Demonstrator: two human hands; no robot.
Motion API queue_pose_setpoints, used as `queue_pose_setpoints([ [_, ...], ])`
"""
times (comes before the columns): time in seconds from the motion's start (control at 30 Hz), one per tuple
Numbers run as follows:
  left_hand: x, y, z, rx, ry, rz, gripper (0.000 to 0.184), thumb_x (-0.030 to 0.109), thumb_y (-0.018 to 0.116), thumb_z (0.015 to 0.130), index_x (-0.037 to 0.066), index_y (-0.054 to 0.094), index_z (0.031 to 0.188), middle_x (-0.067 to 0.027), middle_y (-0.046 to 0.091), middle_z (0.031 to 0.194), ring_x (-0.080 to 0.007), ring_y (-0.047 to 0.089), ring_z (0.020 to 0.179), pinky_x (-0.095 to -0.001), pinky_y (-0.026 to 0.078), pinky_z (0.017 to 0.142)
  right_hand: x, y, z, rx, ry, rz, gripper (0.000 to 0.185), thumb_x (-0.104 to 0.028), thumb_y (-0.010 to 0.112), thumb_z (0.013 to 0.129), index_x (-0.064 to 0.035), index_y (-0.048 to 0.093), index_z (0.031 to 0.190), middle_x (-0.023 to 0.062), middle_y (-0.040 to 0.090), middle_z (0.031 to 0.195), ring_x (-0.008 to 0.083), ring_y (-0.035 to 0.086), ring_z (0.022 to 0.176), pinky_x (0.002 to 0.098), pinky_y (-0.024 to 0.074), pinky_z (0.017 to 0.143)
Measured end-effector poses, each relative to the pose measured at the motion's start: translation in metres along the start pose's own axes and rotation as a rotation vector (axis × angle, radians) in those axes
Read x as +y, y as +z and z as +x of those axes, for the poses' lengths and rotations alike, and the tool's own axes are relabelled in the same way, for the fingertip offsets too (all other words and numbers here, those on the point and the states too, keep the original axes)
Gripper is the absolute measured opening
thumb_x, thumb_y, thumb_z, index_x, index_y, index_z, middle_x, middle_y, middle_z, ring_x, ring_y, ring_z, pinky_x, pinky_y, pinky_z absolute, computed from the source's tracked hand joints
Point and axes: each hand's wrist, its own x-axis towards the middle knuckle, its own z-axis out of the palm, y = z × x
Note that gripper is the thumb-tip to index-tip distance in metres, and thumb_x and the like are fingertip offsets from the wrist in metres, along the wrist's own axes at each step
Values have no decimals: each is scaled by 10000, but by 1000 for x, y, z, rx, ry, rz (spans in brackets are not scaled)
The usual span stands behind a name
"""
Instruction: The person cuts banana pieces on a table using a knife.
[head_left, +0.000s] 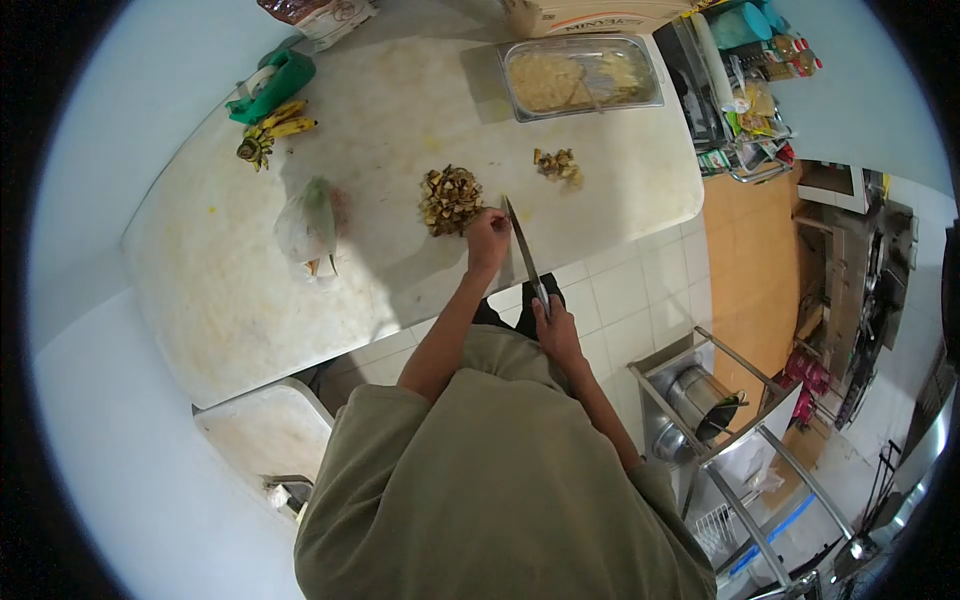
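My right hand [554,322] is wrapped round the handle of a long knife [525,243], whose blade points away from me over the table's near edge. My left hand [488,240] is closed beside the blade, its fingers at the right side of a pile of chopped brownish pieces [450,200]. What those fingers hold, if anything, is too small to make out. A smaller heap of cut pieces [557,167] lies farther right on the white table [400,290].
A metal tray [514,106] of pale food stands at the back right. Bananas [285,124], a green tape dispenser [275,85] and a plastic bag [306,228] lie to the left. A metal rack [740,440] with a pot [700,400] is at the lower right.
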Motion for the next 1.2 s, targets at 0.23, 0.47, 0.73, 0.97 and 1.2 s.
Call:
queue_pose_setpoints([
  [0.23,-8,6,-1,-56,-11,17,109,24,718,851,7,652,935,-161,670,821,-308,683,772,-394,538,704,5,9,0,-50,5,-25,369,-378,496,1051,-13,468,1003,340,622,757,562,612,769,601,467,595],
  [0.47,-7,8,-4,-22,24,32,64,17,670,880,-2,646,936,-170,645,810,-336,645,762,-433,508,698,13,10,-7,-30,-43,-36,335,-339,512,1050,-22,434,979,320,599,706,551,599,704,599,441,565],
  [0.73,-10,6,-4,-45,90,60,52,21,662,897,-1,639,938,-162,639,785,-330,639,740,-417,502,681,7,8,-18,-9,-47,-20,334,-338,520,1047,-17,453,987,320,602,720,540,600,704,593,423,553],
  [0.97,-3,3,-8,-113,126,152,88,26,618,911,-11,580,980,-201,598,911,-375,613,831,-453,496,757,13,24,-12,-46,50,-91,337,-344,508,1042,-15,453,995,321,640,771,545,626,752,622,494,626],
  [1.2,-3,1,-11,-144,165,228,116,39,584,924,-13,544,1019,-238,570,970,-437,599,906,-507,494,782,8,38,14,19,9,-158,341,-321,505,1042,14,442,1031,330,655,808,549,630,785,624,502,641],
])
